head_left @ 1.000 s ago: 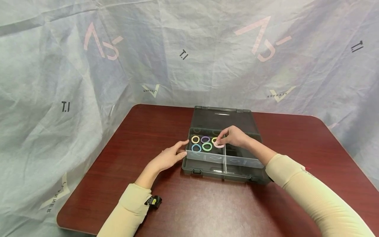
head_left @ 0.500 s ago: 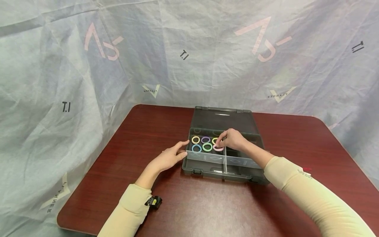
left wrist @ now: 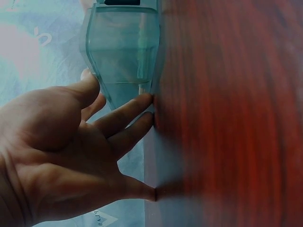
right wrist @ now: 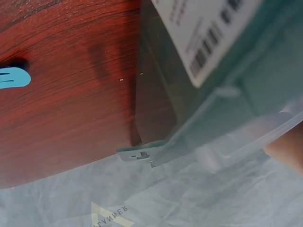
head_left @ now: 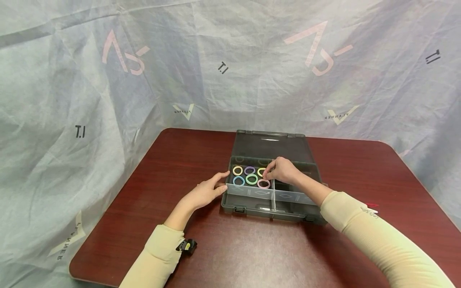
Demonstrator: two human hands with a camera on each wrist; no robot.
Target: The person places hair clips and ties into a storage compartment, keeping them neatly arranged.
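A translucent dark storage box (head_left: 248, 210) lies with its lid (head_left: 270, 147) folded back. Its back-left compartment holds small ring-shaped hair ties in two rows: cream (head_left: 237, 166), purple (head_left: 249, 167) and yellow (head_left: 260, 169) behind; blue (head_left: 235, 178), green (head_left: 251, 184) and pink (head_left: 263, 188) in front. My right hand (head_left: 282, 170) reaches into this compartment, bent fingertips right at the pink tie's back edge; I cannot tell if they still pinch it. Spread fingers of my left hand (head_left: 203, 192) rest against the box's left side, thumb (left wrist: 87, 87) at its rim.
A clear divider strip (head_left: 288, 196) runs across the box, and a crosswise one parts left from right. Small red and white pieces (head_left: 372, 206) lie by the right sleeve. On the table (right wrist: 71, 118) is a light-blue snap hair clip (right wrist: 14, 78). A grey cloth (head_left: 230, 92) hangs behind.
The pink hair tie has gone from between the right fingertips, tilted, to lying flat in the front row, nearer the divider strip. The left hand has stayed in place.
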